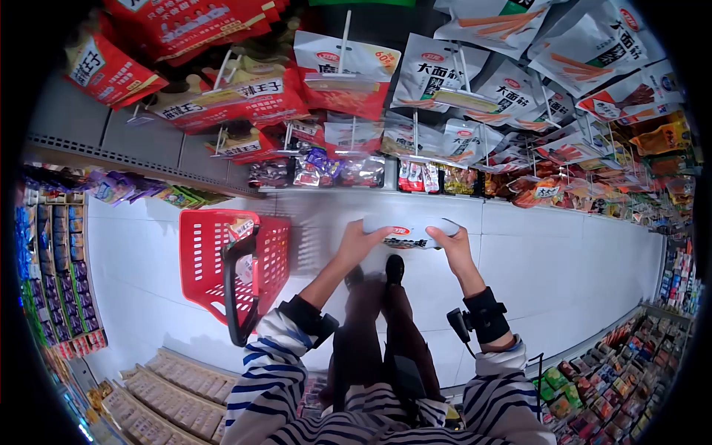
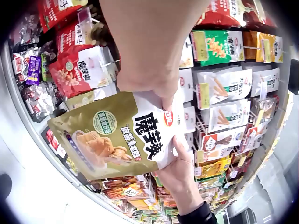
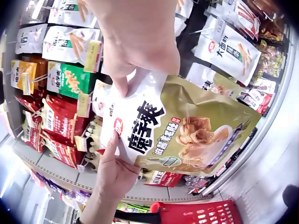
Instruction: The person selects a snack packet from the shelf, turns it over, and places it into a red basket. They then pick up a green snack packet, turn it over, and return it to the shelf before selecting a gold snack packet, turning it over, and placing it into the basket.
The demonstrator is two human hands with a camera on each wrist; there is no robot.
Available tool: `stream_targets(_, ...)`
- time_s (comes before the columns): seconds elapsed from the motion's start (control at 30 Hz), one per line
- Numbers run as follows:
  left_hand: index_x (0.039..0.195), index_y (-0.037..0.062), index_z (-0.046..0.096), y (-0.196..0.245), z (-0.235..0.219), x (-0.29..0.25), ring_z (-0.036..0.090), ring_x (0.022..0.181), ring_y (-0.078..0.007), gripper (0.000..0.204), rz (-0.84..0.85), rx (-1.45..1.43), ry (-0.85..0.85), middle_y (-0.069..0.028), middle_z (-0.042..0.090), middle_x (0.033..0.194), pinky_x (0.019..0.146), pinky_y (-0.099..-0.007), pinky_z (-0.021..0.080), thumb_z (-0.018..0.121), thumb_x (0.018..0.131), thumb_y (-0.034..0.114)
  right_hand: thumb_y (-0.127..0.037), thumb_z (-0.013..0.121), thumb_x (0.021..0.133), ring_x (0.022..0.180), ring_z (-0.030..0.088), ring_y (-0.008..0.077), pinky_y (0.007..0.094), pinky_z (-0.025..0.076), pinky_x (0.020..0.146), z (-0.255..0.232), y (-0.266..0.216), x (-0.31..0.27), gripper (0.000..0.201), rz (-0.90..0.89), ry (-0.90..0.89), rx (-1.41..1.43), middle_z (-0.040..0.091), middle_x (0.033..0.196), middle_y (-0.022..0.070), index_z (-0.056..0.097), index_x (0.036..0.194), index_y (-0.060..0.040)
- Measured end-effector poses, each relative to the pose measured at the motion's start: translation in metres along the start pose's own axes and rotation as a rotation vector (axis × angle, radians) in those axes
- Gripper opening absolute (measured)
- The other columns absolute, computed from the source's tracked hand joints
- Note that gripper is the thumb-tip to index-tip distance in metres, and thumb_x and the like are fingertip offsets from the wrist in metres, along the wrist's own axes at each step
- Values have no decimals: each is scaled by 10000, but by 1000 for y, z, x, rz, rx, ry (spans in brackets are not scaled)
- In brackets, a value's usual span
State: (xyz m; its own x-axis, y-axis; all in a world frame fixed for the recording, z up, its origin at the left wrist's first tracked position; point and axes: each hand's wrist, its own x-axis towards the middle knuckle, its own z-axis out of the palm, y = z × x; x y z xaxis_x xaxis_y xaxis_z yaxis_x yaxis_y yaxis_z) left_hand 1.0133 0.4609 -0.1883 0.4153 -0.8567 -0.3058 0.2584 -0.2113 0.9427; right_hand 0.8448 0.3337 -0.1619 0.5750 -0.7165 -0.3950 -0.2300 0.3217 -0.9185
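A white and olive-green snack bag (image 1: 412, 233) is held out over the floor between both hands. My left hand (image 1: 360, 243) pinches one side of its white top part, the thumb lying on the printed front. On the opposite side my right hand (image 1: 455, 251) grips the bag the same way. In the left wrist view the bag's front (image 2: 107, 133) shows large dark characters and a picture of food. The right wrist view has the same front (image 3: 196, 128), slightly creased, with the left hand's thumb (image 3: 112, 144) near the red logo.
A red shopping basket (image 1: 194, 256) with a black handle stands on the floor to the left, some packets inside. Ahead, a rack holds hanging snack bags (image 1: 437, 70) in white and red. Low bins of packets (image 1: 601, 386) lie behind on the right, cartons (image 1: 178, 386) behind on the left.
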Motion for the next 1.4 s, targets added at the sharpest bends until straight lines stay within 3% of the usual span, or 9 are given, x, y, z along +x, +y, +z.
stream_targets(0.13,909,-28,581,-54,1,43,548,744,-101,263,-75,13,44,-74,614,823,663,-246,434,610,754,183,-139,644,723,685,510,68,209,418,631,-11,43,51,267,28,7,-6,581,779,17,574,922,24)
stream_targets(0.47,943,-20,561,-156,5,157,551,736,-100,257,-19,-36,112,-63,606,846,666,-235,443,608,754,148,-114,636,721,706,541,93,222,429,656,-37,132,164,273,88,88,-23,605,815,48,580,948,29)
stream_targets(0.57,927,-21,566,-175,6,197,563,713,-123,278,61,-30,143,-84,614,810,658,-260,447,621,733,169,-118,639,719,699,544,95,224,430,641,-45,145,199,259,-69,93,8,606,805,47,588,928,26)
stream_targets(0.67,926,-12,573,-179,3,229,562,696,-119,298,122,25,157,-82,617,806,651,-258,442,636,721,195,-121,643,715,682,538,86,216,426,620,-47,125,217,256,-59,82,20,604,805,44,591,921,23)
stream_targets(0.8,929,-15,571,-154,-2,241,559,722,-143,351,55,32,143,-100,617,808,688,-255,428,650,711,248,-118,625,726,660,521,73,194,403,592,-56,120,243,221,-167,31,-59,598,783,13,603,904,10)
stream_targets(0.9,896,31,586,-148,-5,249,486,633,-31,187,149,78,173,15,586,775,558,-175,398,623,746,137,-122,618,731,688,517,72,199,401,629,-56,103,246,216,-153,12,-100,599,792,17,608,899,13)
stream_targets(1.0,901,33,582,-150,-5,258,503,651,-40,183,111,173,211,7,590,785,574,-180,407,616,751,131,-136,623,730,716,519,78,208,404,663,-51,92,247,233,-146,36,-140,600,805,26,606,907,15)
stream_targets(1.3,898,2,564,-155,-4,269,530,700,-74,202,229,41,227,-28,594,799,634,-208,431,613,751,132,-181,637,725,725,520,94,210,406,679,-53,94,256,290,-177,35,-120,602,819,51,598,909,40)
stream_targets(1.4,903,4,559,-156,-6,274,525,682,-69,211,277,166,264,-25,590,797,610,-206,430,616,751,138,-191,645,718,713,520,93,210,409,669,-52,94,263,307,-167,45,-122,605,795,54,598,911,42)
